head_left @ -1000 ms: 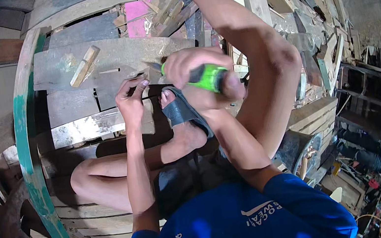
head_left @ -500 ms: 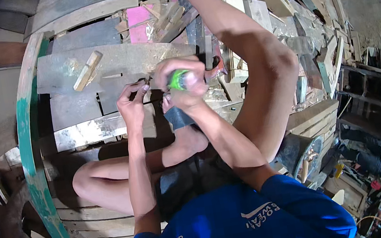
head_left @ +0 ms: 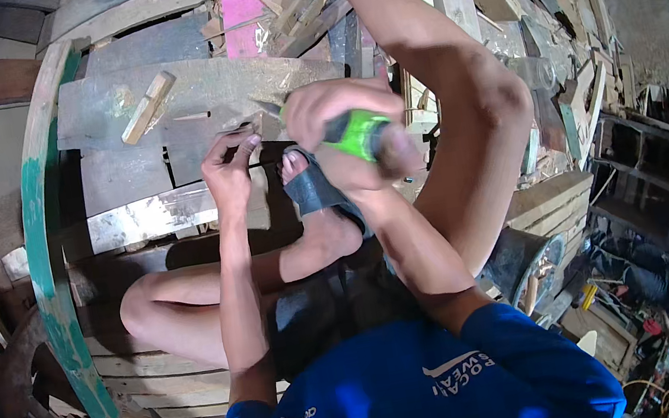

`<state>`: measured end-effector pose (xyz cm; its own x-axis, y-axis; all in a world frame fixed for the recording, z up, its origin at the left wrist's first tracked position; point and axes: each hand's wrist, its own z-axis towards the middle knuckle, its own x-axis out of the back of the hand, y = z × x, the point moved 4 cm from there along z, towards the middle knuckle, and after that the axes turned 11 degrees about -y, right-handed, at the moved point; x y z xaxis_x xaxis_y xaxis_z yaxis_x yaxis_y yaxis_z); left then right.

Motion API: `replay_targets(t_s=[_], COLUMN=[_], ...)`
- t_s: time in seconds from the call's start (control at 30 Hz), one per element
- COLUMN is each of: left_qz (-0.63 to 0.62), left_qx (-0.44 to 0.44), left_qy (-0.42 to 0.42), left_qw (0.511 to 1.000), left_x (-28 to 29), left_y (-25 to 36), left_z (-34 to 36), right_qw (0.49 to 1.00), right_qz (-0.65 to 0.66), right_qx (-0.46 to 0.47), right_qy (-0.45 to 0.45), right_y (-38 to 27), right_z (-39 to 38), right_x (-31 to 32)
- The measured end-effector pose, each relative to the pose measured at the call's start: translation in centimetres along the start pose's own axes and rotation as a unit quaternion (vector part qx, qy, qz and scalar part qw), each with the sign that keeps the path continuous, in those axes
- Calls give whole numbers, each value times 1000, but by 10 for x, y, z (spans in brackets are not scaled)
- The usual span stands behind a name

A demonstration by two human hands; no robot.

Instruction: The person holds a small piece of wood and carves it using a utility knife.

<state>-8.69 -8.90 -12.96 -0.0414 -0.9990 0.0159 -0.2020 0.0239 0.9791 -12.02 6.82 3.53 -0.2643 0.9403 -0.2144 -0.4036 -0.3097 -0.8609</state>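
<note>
1. At the far left, a tall wooden post [head_left: 54, 262] with worn green paint stands beside the planks where the person sits.
2. To its right, a board [head_left: 139, 221] with a whitish, scuffed face lies across the planking.
3. Above that board, a pale wooden block [head_left: 149, 107] lies slanted on a broad grey plank [head_left: 86, 104], with a thin short stick [head_left: 192, 117] just to its right.
4. The left hand [head_left: 229, 171] is raised near the plank's lower edge, thumb and index finger brought together at a small brownish piece [head_left: 257, 124]; the piece is at their tips, too small to make out clearly.
5. Further up, a pink sheet [head_left: 240, 29] shows beneath loose wood scraps [head_left: 302, 14].
6. Just right of the left fingertips is the dark pointed tip of a green-and-black handheld tool [head_left: 359, 133].
7. Below the tool, a dark sandal [head_left: 314, 190] covers part of the person's folded foot.
8. The right hand [head_left: 329, 105], blurred, has its fingers wrapped around the tool's body, the tip aimed up and left, near the small piece.
9. Right of this hand rises the person's bent knee [head_left: 500, 95].
10. Beyond the leg, a dark round container [head_left: 527, 262] holds wood pieces, and a dark open frame [head_left: 633, 162] stands at the far right.
</note>
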Motion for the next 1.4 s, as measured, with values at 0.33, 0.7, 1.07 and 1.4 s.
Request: replay_targets(t_s=[0.33, 0.7, 1.07, 1.4], left_qz=[-1, 2, 10, 21], left_qx=[-23, -28, -27, -41], left_qy=[-5, -5, -20, -44], left_qw=[1000, 1000, 999, 998], left_x=[-6, -9, -15, -8], left_y=[2, 1, 11, 7], left_z=[2, 5, 6, 3], right_qw=[1000, 997, 990, 999], right_qz=[18, -52, -116, -13], right_qx=[18, -43, -73, -7], right_qy=[-13, 22, 7, 35], right_y=[6, 27, 28, 22], right_z=[-3, -8, -8, -7], right_x=[-1, 3, 6, 18])
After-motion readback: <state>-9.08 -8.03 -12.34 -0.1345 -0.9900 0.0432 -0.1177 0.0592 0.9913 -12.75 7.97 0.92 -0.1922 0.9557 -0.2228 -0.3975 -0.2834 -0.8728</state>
